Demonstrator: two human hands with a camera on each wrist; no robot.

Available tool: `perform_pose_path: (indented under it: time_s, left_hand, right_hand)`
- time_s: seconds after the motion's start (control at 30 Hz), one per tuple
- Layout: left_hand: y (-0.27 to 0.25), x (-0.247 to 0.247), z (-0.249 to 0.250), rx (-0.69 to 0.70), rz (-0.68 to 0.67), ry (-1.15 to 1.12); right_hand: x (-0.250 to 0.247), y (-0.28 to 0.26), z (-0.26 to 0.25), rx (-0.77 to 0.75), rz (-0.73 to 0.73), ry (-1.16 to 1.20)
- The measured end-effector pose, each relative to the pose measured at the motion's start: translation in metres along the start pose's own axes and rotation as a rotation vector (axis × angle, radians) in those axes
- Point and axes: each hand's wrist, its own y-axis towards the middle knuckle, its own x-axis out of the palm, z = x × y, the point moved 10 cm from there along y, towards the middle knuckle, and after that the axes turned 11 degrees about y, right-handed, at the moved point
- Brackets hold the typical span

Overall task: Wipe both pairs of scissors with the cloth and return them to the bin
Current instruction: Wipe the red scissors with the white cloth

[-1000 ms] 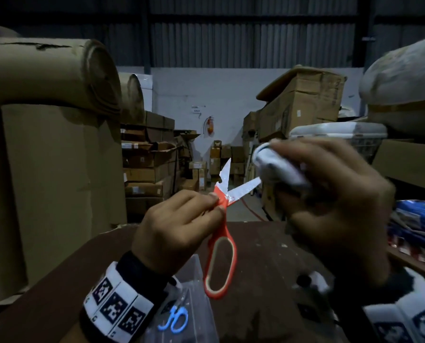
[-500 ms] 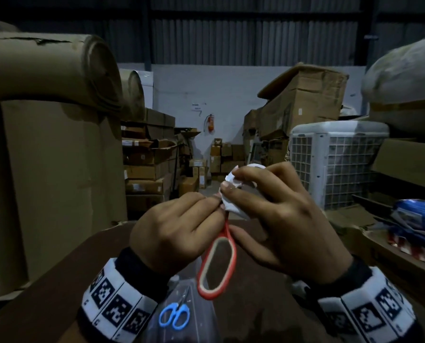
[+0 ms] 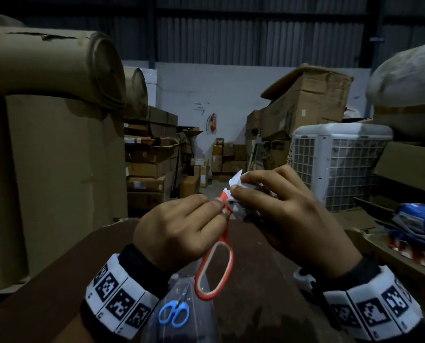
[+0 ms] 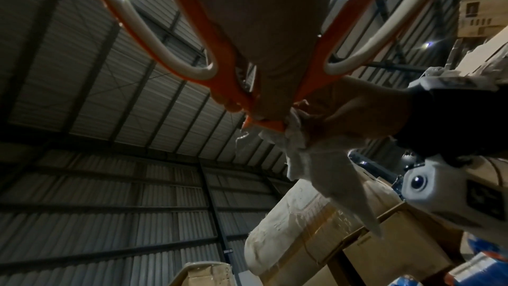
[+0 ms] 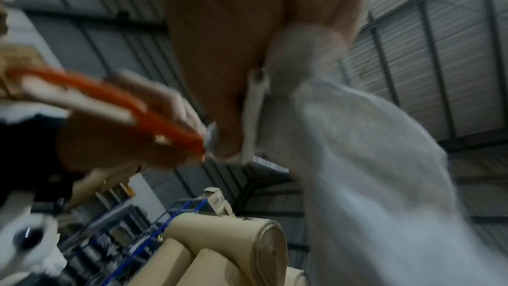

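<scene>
My left hand (image 3: 181, 226) grips the orange scissors (image 3: 215, 271) near the pivot, handle loops hanging down above the table. My right hand (image 3: 280, 214) holds the white cloth (image 3: 238, 191) bunched around the blades, which are hidden inside it. In the left wrist view the orange scissors (image 4: 219, 69) show spread handle loops and the white cloth (image 4: 316, 171) trails down from the right hand. The right wrist view is blurred: the orange scissors (image 5: 137, 106) point into the white cloth (image 5: 371, 171). Small blue scissors (image 3: 174, 314) lie in the clear plastic bin (image 3: 201, 325) below my hands.
A dark brown table (image 3: 256, 280) lies under my hands. Large cardboard rolls (image 3: 53, 63) and stacked boxes stand at the left. A white air cooler (image 3: 337, 164) and cartons stand at the right, with blue packets (image 3: 424, 219) in an open box.
The right hand came down from the blade tips and closed the cloth over both blades next to the pivot. The blades, open a second ago, are now covered. Both hands sit slightly lower.
</scene>
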Motion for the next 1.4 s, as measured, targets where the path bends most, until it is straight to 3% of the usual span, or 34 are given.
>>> perform_pose_path:
  time_s: [0.2, 0.53, 1.1, 1.3, 1.4]
  left_hand:
    - [0.005, -0.005, 0.004, 0.012, 0.026, 0.012]
    - [0.001, 0.001, -0.002, -0.002, -0.050, -0.017]
    - [0.008, -0.001, 0.003, -0.052, -0.041, -0.038]
    - [0.008, 0.002, 0.004, -0.082, -0.057, -0.045]
    - [0.008, -0.003, -0.002, -0.093, -0.066, -0.067]
  right_hand:
    - [-0.001, -0.001, -0.006, -0.059, 0.126, -0.093]
    - [0.005, -0.005, 0.000, -0.068, 0.167, -0.277]
    - [0.006, -0.021, 0.020, -0.105, 0.277, -0.451]
    - [0.004, -0.023, 0.036, -0.033, 0.229, -0.483]
    - [-0.009, -0.034, 0.079, 0.144, 0.178, -0.476]
